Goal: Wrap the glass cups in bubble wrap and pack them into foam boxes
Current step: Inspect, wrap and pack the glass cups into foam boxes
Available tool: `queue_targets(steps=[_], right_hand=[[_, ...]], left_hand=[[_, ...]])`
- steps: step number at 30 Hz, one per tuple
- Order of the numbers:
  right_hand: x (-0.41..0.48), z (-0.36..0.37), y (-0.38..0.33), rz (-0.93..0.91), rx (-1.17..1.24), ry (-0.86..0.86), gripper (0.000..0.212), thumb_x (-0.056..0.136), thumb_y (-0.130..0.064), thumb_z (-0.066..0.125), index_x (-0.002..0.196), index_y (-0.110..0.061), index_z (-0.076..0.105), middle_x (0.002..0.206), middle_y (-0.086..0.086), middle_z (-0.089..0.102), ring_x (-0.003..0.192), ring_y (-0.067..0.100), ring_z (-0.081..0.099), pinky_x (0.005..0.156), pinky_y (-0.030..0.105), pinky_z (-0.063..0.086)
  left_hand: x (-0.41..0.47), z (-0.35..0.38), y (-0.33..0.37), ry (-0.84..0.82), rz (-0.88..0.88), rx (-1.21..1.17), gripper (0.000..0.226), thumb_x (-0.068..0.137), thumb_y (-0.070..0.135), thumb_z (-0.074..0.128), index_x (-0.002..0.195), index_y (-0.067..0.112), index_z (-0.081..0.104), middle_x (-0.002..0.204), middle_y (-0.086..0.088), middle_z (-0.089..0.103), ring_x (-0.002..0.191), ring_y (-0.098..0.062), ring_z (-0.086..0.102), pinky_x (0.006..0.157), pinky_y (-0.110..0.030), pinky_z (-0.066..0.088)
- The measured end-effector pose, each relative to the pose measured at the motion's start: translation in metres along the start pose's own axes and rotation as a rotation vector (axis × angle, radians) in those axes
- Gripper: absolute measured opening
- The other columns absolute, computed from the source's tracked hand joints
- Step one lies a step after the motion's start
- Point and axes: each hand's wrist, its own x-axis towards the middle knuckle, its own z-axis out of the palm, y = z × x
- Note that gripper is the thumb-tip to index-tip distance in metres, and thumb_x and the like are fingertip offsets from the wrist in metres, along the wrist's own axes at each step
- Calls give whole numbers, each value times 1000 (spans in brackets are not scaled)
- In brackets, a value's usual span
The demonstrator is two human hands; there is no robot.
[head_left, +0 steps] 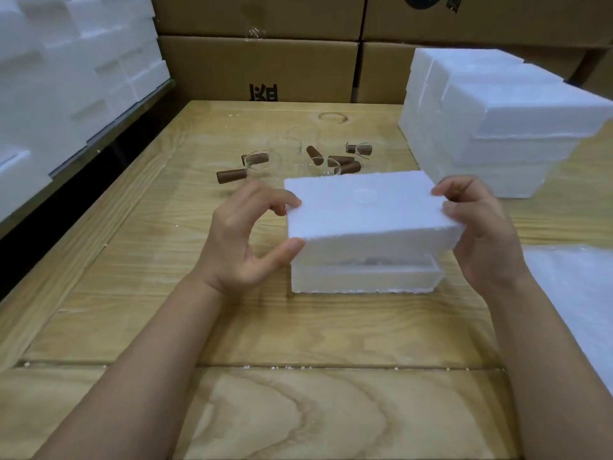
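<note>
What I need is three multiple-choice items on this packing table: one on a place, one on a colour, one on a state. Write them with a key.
1. Where do the loose glass cups lie?
A. On the wooden table, beyond the foam box
B. On a chair
C. In a plastic crate

2. What colour are the cups' handles?
A. White
B. Brown
C. Blue

3. What state is the foam lid in?
A. Flat on the table beside the box
B. Held over the box by the left hand and right hand, a gap showing
C. Snapped in two

Key: 1 A, they lie on bare wood behind the box; 2 B, each stub is dark brown; 3 B, both hands grip its ends and its front edge is clear of the box.
</note>
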Motion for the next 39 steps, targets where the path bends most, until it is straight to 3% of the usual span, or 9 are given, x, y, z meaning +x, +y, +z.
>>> queue_targets(steps=[10,15,18,20,23,25,29,33,39], right_hand=[[-2,-6,6,-52,-306,-64,15,64,-13,46,75,-23,51,73,-13,43,68,2,39,61,21,29],[-9,-10,9,-55,-345,-83,10,70,-18,49,78,-24,49,80,-10,47,72,0,44,60,8,35],[-16,-16,12,-17,-307,-121,11,75,-24,55,84,-31,53,97,-11,56,97,2,52,79,15,39],[-21,-22,12,44,-264,-231,22,74,-30,62,94,-36,53,111,-14,56,114,7,51,91,24,40],[-28,-25,10,115,-352,-358,55,60,-42,71,106,-44,40,92,-39,56,69,0,52,65,10,42],[-29,-26,10,142,-403,-385,68,56,-38,77,107,-50,33,73,-32,58,55,-1,46,55,10,41],[-27,-22,17,107,-444,-425,85,71,1,80,103,-57,26,82,-37,53,72,-1,58,65,19,50],[-25,-19,19,59,-418,-363,80,72,9,75,110,-44,28,67,-34,57,57,-6,56,51,11,45],[-14,-7,14,94,-209,-267,57,68,-38,74,113,-54,42,91,-24,68,84,2,67,64,18,52]], left_hand=[[-1,1,-2,-114,-16,89,39,79,33,60,94,-3,67,83,-15,61,77,-30,58,73,-41,46],[-2,3,-2,-155,-110,50,41,76,36,60,97,1,66,96,-14,54,90,-26,55,82,-34,45],[-6,2,-5,-249,-255,-62,47,70,48,66,109,26,55,130,-6,41,127,-16,42,102,-27,36],[-8,3,-4,-389,-381,-139,61,61,56,73,110,49,37,145,4,31,135,-7,35,103,-26,36],[-10,9,-6,-505,-455,-143,77,57,58,74,106,61,15,122,10,46,98,4,52,77,-15,40],[-12,11,-7,-510,-458,-168,81,57,54,75,106,63,11,115,14,47,98,-2,51,77,-14,40],[-15,12,-9,-481,-507,-327,85,61,32,83,109,59,18,108,20,53,89,4,57,76,-11,45],[-14,11,-12,-390,-577,-521,85,60,12,84,114,51,32,97,24,63,82,-3,62,70,-18,50],[-3,3,-14,-208,-646,-619,77,67,37,73,136,44,40,108,12,69,102,-16,66,83,-29,54]])
